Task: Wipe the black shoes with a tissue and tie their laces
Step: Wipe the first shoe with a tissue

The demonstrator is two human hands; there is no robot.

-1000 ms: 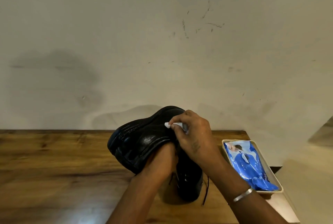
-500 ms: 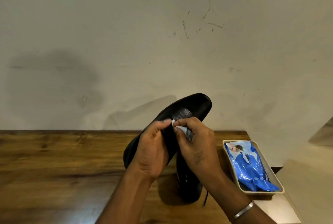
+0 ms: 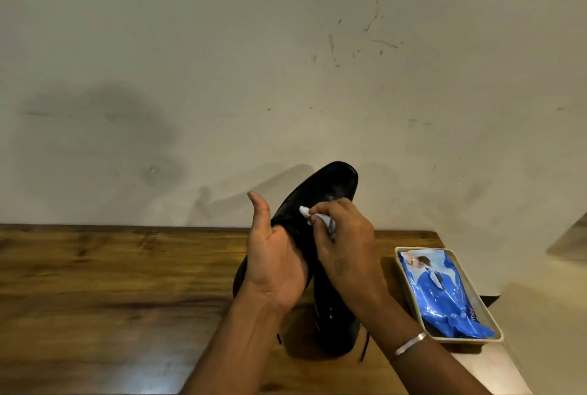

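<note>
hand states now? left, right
left hand: holds the raised black shoe, thumb up.
right hand: pinches the tissue against that shoe.

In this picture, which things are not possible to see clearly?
Head view: lace area of the held shoe, covered by the left hand and right hand.
Head view: most of the tissue, inside the right hand.
Head view: second shoe, partly behind both hands.
Head view: blue packet print, too small.

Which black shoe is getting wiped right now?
The raised shoe, held off the table by the left hand, with the right hand pinching a tissue against it. The other shoe stands on the table below.
</note>
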